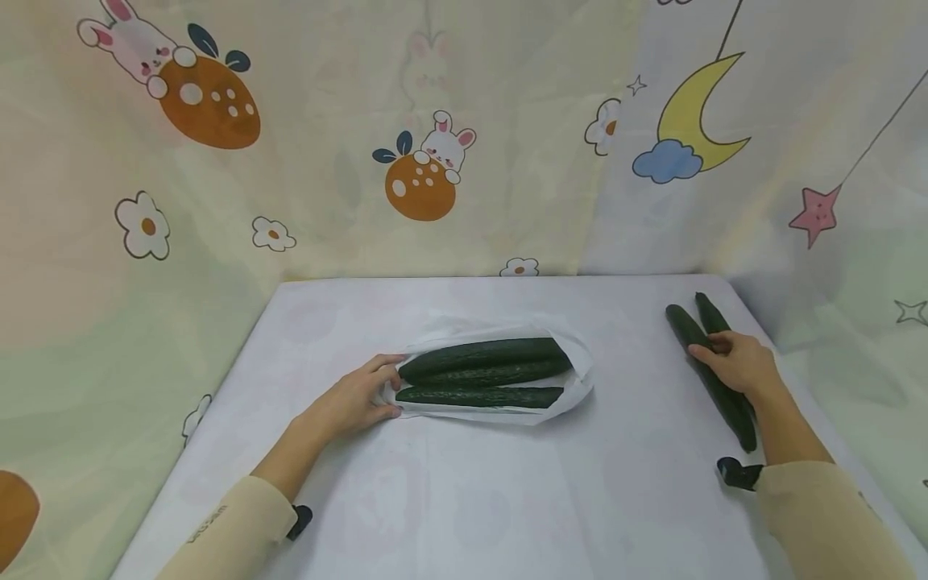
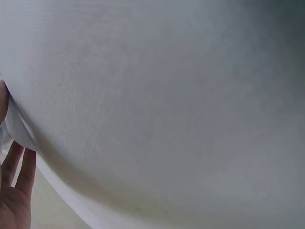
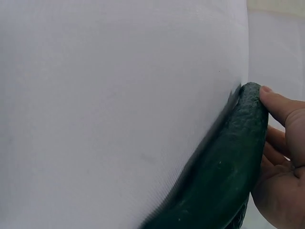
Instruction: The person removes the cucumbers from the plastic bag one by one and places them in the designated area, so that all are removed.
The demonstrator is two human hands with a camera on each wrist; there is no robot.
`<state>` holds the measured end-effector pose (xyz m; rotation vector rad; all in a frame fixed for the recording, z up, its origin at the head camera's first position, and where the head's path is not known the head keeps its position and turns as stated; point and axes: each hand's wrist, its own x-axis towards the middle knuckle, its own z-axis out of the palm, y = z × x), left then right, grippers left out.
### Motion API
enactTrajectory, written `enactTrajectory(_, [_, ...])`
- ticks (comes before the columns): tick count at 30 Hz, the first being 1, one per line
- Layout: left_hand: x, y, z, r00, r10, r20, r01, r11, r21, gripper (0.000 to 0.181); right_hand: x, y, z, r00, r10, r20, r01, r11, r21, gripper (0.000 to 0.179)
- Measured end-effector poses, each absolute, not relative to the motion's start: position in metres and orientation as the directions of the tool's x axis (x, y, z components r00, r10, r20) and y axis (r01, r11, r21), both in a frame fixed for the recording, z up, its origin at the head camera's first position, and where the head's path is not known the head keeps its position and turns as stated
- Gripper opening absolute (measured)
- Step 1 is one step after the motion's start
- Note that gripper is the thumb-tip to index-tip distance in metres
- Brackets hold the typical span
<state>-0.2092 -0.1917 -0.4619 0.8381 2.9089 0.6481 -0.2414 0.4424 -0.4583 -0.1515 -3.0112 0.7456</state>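
Observation:
Dark green cucumbers point(image 1: 486, 358) lie lengthwise in an open white bag point(image 1: 576, 395) at the middle of the table. My left hand point(image 1: 355, 396) grips the bag's left end, fingers at the far side and thumb at the near side. In the left wrist view, that hand point(image 2: 16, 200) shows at the left edge, beside a white fold. At the right of the table, two more cucumbers lie side by side, a longer near one point(image 1: 725, 399) and a far one point(image 1: 710, 314) partly hidden. My right hand point(image 1: 745, 366) holds the longer one, its thumb on the skin.
A white cloth point(image 1: 464, 499) covers the table. Behind it and at both sides hang printed curtains point(image 1: 319, 161) with rabbits, flowers and a moon. A black wrist strap piece point(image 1: 739, 474) sticks out at the right cuff, close over the table.

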Motion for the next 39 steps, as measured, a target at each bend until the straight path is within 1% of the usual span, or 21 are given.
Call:
enactTrajectory(4, [-0.209, -0.191, -0.463, -0.849, 0.521, 0.082, 0.505, 0.758, 0.412, 0.029, -0.238, 0.439, -0.456, -0.991, 0.133, 0.026, 0.104, 0.869, -0.484, 0.067])
enactTrajectory(7, [-0.208, -0.191, -0.465, -0.848, 0.523, 0.083, 0.507, 0.756, 0.414, 0.029, -0.235, 0.436, -0.455, -0.986, 0.154, 0.06, 0.103, 0.857, -0.506, 0.066])
enactTrajectory(13, [-0.208, -0.192, -0.467, -0.851, 0.519, 0.085, 0.505, 0.763, 0.403, 0.03, -0.236, 0.432, -0.449, -0.984, 0.115, 0.136, 0.027, 0.85, -0.525, 0.068])
enactTrajectory(16, [-0.208, -0.193, -0.466, -0.852, 0.516, 0.091, 0.506, 0.764, 0.399, 0.03, -0.237, 0.429, -0.445, -0.985, 0.096, 0.147, 0.005, 0.853, -0.523, 0.069])
enactTrajectory(31, [-0.207, -0.194, -0.464, -0.853, 0.515, 0.088, 0.505, 0.769, 0.392, 0.03, -0.234, 0.413, -0.43, -0.982, 0.079, 0.171, -0.017, 0.867, -0.498, 0.072])
enactTrajectory(39, [-0.208, -0.193, -0.464, -0.846, 0.524, 0.098, 0.516, 0.759, 0.398, 0.03, -0.233, 0.4, -0.421, -0.98, 0.042, 0.194, -0.07, 0.842, -0.535, 0.073])
